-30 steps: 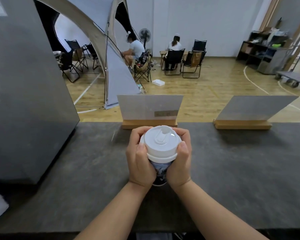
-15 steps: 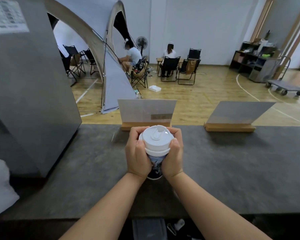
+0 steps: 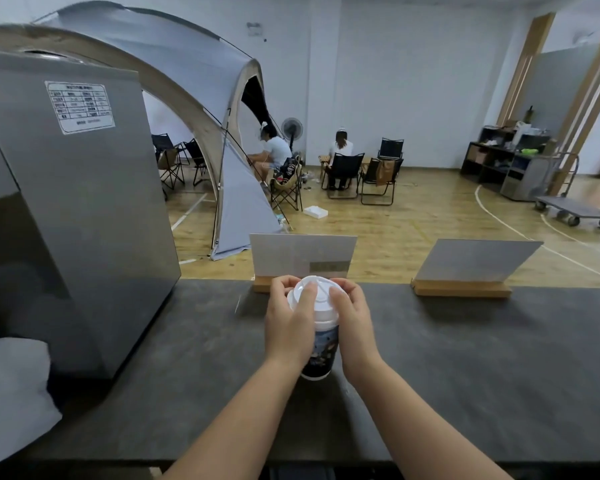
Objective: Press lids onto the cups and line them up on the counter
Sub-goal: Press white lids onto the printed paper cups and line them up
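You have one paper cup (image 3: 320, 351) standing on the dark counter (image 3: 482, 358), just in front of the nearer acrylic sign holder (image 3: 302, 255). Your left hand (image 3: 289, 325) and right hand (image 3: 353, 322) each wrap it from the side, thumbs lying on the white lid (image 3: 315, 295). The lid looks seated level on the rim, so the pressing seems nearly done for this cup. No other cups or lids show, so no line-up has visibly begun.
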Demonstrator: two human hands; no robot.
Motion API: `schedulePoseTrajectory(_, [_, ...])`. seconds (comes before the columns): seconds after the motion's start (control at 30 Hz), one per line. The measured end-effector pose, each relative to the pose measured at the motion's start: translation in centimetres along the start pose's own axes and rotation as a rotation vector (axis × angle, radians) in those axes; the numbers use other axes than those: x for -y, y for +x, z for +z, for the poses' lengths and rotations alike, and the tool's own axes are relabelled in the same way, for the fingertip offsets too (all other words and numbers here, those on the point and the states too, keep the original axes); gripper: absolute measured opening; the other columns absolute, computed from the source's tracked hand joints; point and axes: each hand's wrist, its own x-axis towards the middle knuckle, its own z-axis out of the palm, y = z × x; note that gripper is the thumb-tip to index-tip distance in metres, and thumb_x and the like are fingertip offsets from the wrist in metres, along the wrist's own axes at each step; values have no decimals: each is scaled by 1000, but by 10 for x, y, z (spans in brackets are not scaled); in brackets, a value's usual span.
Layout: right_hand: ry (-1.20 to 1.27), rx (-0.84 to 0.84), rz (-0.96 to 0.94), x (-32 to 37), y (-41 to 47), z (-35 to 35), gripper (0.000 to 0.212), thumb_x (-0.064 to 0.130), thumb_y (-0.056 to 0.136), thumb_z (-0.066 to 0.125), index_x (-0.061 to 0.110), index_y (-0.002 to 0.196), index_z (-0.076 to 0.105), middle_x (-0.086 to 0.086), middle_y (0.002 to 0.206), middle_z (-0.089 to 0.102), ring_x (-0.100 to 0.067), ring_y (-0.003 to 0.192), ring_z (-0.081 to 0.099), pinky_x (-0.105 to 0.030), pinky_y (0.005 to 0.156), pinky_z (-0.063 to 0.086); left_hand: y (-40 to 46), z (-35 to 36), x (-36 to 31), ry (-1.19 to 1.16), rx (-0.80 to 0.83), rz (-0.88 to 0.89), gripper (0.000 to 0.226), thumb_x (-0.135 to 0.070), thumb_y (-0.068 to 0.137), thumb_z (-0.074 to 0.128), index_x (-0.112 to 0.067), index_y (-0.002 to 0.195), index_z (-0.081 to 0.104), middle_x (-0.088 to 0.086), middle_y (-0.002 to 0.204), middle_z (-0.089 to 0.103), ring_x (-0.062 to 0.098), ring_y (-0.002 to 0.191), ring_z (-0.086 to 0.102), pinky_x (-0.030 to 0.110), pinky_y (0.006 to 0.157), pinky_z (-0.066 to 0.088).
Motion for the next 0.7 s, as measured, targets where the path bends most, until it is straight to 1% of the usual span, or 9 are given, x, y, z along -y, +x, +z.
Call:
schedulePoseTrajectory(0.07, [26,-36,10,-7,0,5,34,28,78,59,15,109,56,-13,106,68,-16,85,67,-28,67,54,1,5,-2,-17,-8,-36,24,-47,75,62,-29,89,54,-6,91,68,17,86,67,46,79,58])
schedulePoseTrajectory(0.1, [42,-54,0,-10,0,7,36,29,75,57,16,108,55,-12,105,67,-17,84,67,-29,67,55,1,6,-2,-35,-16,-50,22,-44,76,65,-29,88,55,-5,90,68,18,84,68,46,78,59])
schedulePoseTrajectory(0.17, [45,-68,-44,-15,1,9,36,29,74,54,17,108,53,-11,103,65,-17,83,66,-30,67,55,4,7,-1,-89,-20,-86,15,-29,82,69,-26,88,57,-1,89,69,22,83,70,47,74,60])
schedulePoseTrajectory(0.23, [35,-67,-89,-20,4,9,37,30,73,54,16,108,51,-11,101,63,-17,82,64,-30,66,54,8,6,2,-135,4,-134,13,-18,85,68,-24,88,57,5,90,70,29,85,71,49,73,61])
schedulePoseTrajectory(0.33, [36,-61,-130,-25,8,8,43,37,68,55,16,106,50,-11,98,61,-18,80,63,-30,64,52,12,5,2,-162,73,-176,14,-17,86,65,-28,85,56,10,95,69,32,88,71,55,74,60])
schedulePoseTrajectory(0.43, [39,-32,-143,-25,10,7,33,28,72,52,15,102,50,-11,92,60,-18,75,62,-30,59,50,13,4,2,-156,89,-180,13,-18,90,64,-27,90,54,10,98,68,30,88,71,52,74,61])
schedulePoseTrajectory(0.5, [28,-34,-153,-24,10,7,31,28,71,51,14,99,50,-12,89,60,-19,73,61,-32,58,50,13,5,2,-166,81,-170,13,-16,91,63,-24,92,54,11,98,68,31,89,71,49,73,61])
schedulePoseTrajectory(0.6, [20,-40,-146,-22,9,7,30,26,73,51,14,100,51,-19,94,62,-24,76,62,-35,61,53,11,5,-2,-149,85,-171,12,-15,91,63,-21,96,54,12,99,67,30,89,70,45,72,61])
schedulePoseTrajectory(0.7, [16,-28,-122,-22,8,7,29,26,75,53,17,102,53,-16,98,64,-29,83,66,-37,65,57,7,5,-4,-121,78,-152,11,-17,91,62,-23,96,54,10,100,68,27,89,69,45,74,61])
